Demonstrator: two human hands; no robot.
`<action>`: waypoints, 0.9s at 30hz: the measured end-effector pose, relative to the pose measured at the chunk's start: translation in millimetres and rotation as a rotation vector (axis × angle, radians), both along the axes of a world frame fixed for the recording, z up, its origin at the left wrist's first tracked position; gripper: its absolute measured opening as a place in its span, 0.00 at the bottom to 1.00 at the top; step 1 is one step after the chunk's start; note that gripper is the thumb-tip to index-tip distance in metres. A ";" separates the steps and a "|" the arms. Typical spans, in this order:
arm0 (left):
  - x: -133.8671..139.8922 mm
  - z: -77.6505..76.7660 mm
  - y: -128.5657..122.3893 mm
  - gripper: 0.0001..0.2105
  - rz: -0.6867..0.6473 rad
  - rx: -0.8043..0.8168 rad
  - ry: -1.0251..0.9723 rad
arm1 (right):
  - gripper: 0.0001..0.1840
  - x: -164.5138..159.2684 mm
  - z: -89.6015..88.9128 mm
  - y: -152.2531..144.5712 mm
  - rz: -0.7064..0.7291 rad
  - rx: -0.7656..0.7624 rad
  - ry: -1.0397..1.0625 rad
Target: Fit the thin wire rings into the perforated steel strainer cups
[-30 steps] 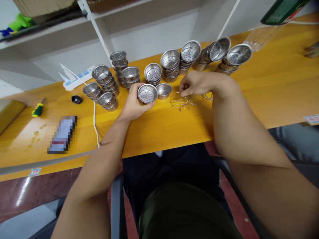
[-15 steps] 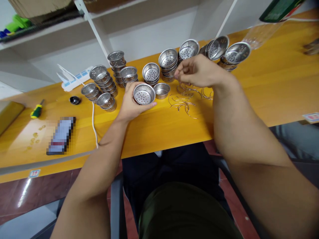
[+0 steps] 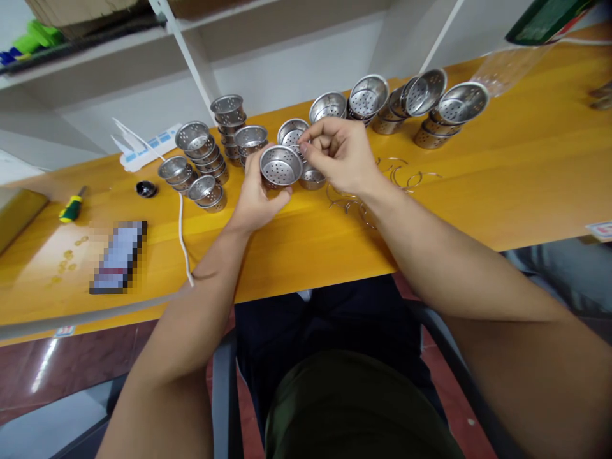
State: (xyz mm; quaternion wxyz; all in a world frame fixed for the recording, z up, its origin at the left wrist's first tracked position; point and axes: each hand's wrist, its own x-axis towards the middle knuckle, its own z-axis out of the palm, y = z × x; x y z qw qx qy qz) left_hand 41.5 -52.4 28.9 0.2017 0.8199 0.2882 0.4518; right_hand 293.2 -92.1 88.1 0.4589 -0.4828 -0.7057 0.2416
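A perforated metal cup (image 3: 281, 167), its mouth tipped toward me, is gripped by my left hand (image 3: 255, 194) above the table. My right hand (image 3: 337, 153) is closed in a pinch beside that cup's right rim; anything between its fingertips is too small to make out. Partly behind the right hand stands another perforated cup (image 3: 313, 177). Below and right of this hand lie several thin curved wire pieces (image 3: 406, 178). Stacks of the same cups line the back, among them a left stack (image 3: 203, 153) and a right stack (image 3: 444, 118).
On the left are a phone (image 3: 118, 258), a screwdriver (image 3: 71, 209), a small black round part (image 3: 146, 189) and a white cable (image 3: 182, 236). A power strip (image 3: 153, 145) lies at the back, below white shelving (image 3: 287, 57). A clear plastic container (image 3: 507, 67) stands far right.
My right hand has moved left and slightly down, from beside the back stacks to the rim of the held cup. My left hand keeps its hold on the cup, almost in place.
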 end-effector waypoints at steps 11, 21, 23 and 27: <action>-7.3 -26.3 18.8 0.48 -0.091 0.031 -0.051 | 0.23 -13.7 -10.9 5.3 0.131 0.114 0.162; -3.0 -11.3 2.9 0.53 -0.090 -0.047 -0.021 | 0.15 -24.1 -9.2 -1.1 0.033 0.108 0.091; -1.2 -8.4 -1.4 0.51 -0.068 -0.067 -0.028 | 0.11 -28.8 -9.8 -2.2 0.040 0.105 0.109; 0.4 -4.8 -6.5 0.49 -0.037 -0.112 -0.026 | 0.11 -31.4 -8.1 -2.3 0.076 0.055 0.180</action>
